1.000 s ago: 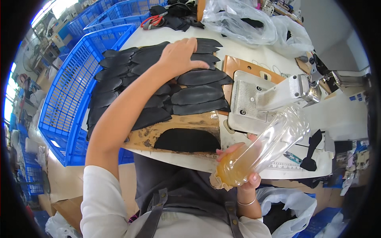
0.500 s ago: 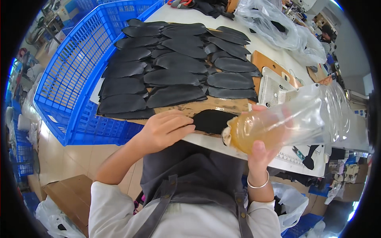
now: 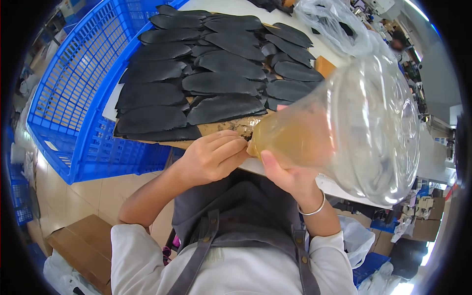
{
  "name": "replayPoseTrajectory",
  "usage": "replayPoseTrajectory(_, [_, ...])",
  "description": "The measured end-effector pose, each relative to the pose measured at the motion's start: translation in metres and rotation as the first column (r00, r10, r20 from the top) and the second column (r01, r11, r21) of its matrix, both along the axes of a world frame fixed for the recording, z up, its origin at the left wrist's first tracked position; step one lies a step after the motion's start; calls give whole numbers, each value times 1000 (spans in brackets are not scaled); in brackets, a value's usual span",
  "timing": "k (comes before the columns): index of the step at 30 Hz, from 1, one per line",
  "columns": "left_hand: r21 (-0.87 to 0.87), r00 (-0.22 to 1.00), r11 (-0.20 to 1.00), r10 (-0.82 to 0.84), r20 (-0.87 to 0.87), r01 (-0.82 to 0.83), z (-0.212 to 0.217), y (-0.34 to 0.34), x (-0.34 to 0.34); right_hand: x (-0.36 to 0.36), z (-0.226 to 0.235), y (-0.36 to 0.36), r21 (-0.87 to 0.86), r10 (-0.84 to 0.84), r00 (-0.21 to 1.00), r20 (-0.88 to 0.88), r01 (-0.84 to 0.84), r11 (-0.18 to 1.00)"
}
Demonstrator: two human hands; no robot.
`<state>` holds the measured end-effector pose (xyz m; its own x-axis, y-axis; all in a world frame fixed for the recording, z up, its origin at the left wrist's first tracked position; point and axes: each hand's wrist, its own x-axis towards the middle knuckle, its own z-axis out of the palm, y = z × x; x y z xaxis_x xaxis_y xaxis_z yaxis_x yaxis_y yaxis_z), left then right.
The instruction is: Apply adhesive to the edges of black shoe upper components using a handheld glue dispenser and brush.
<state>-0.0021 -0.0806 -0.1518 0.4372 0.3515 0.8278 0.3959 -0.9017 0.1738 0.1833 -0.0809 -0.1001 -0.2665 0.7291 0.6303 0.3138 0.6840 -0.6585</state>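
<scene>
My right hand [image 3: 295, 177] is wrapped round a clear plastic bottle [image 3: 371, 132] holding yellowish liquid, tilted with its narrow end toward my left hand. My left hand [image 3: 214, 155] is closed in a pinch right at that narrow end; what its fingertips grip, if anything, is hidden. Beyond my hands, many black, leaf-shaped flat pieces [image 3: 226, 108] lie in overlapping rows on a brown cardboard sheet [image 3: 223, 128]. The bottle and my hands cover the near right part of the sheet.
A blue plastic crate [image 3: 82, 132] stands left of the cardboard sheet, partly beneath it. The white table [image 3: 231, 7] extends behind, with a clear plastic bag [image 3: 329, 29] at the back right. On the floor at lower left sits a cardboard box [image 3: 86, 246].
My right hand has brought the bottle left, its narrow end now meeting my left fingers and its wide end raised closer to view. The single black piece near my left hand is now hidden.
</scene>
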Motion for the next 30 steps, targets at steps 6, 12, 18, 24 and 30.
replayPoseTrajectory(6, [-9,1000,1000,-1,-16,0,4,3,0,29,6,0,3,-300,954,-3,300,954])
replayPoseTrajectory(12, [-43,1000,999,13,4,-13,1,1,0,75,18,-29,53,-613,790,-30,613,788])
replayPoseTrajectory(18, [-76,1000,997,-14,22,16,13,1,2,16,-2,-28,88,-189,981,-39,192,977])
replayPoseTrajectory(24, [-93,1000,996,8,4,-7,21,0,4,42,-17,-23,261,-276,961,-32,274,926])
replayPoseTrajectory(30, [-198,997,978,53,-56,-63,25,-2,5,125,-7,-37,225,-704,695,142,670,707])
